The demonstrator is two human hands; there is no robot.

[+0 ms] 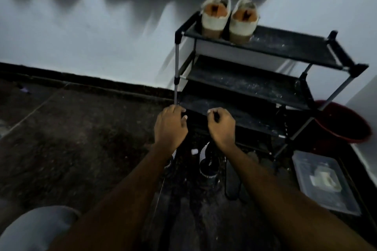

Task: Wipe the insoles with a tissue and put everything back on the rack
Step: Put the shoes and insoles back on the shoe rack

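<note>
Bare forearms reach forward. The left hand (170, 126) curls downward, its hold hidden. The right hand (221, 126) pinches a thin dark strip (216, 117) above black white-trimmed shoes (208, 166) on the floor, before the black tiered metal rack (265, 85). Best to lift slowly and set things squarely on a shelf.

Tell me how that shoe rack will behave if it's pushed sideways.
The rack probably feels light: thin metal poles and thin dark shelves. It may wobble or slide rather than stay put, and the white shoes sitting on its top shelf could make it slightly tippy.
</note>
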